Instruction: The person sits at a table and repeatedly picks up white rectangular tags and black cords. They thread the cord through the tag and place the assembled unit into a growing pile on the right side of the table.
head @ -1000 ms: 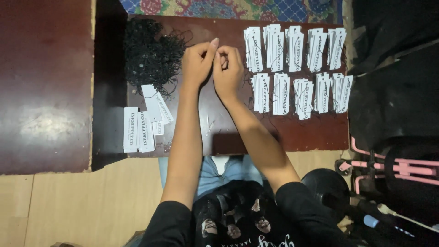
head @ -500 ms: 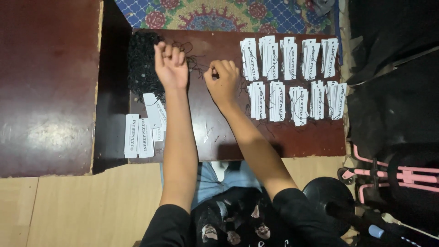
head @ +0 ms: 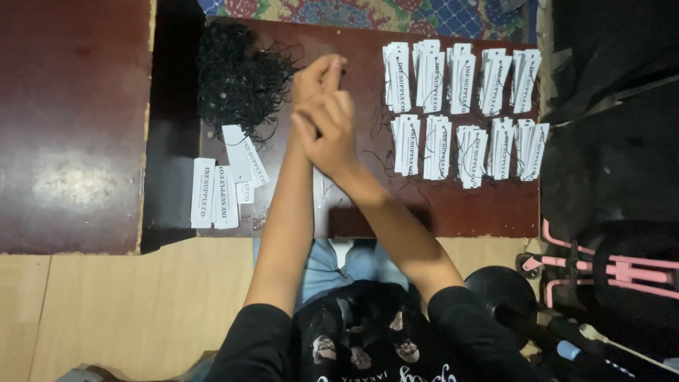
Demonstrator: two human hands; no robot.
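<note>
My left hand [head: 320, 76] and my right hand [head: 331, 131] are pressed together over the middle of a small dark wooden table [head: 453, 209]. The right hand lies across the left, whose fingers point away from me. Both have their fingers closed, and whatever is between them is hidden. A tangled pile of thin black string [head: 237, 78] lies just left of the hands. A few loose white paper tags [head: 223, 187] lie at the near left. Two rows of stacked white tags [head: 460, 106] with strings fill the table's right half.
A larger reddish-brown table [head: 71, 127] stands to the left across a dark gap. A patterned rug [head: 368, 10] lies beyond. Black bags [head: 608, 141] and a pink-framed object [head: 608, 269] crowd the right side. A black round object [head: 502, 297] sits by my right knee.
Half a second ago my hands were apart, the left one near the string pile. They have come back together at the table's middle, the right hand over the left.
</note>
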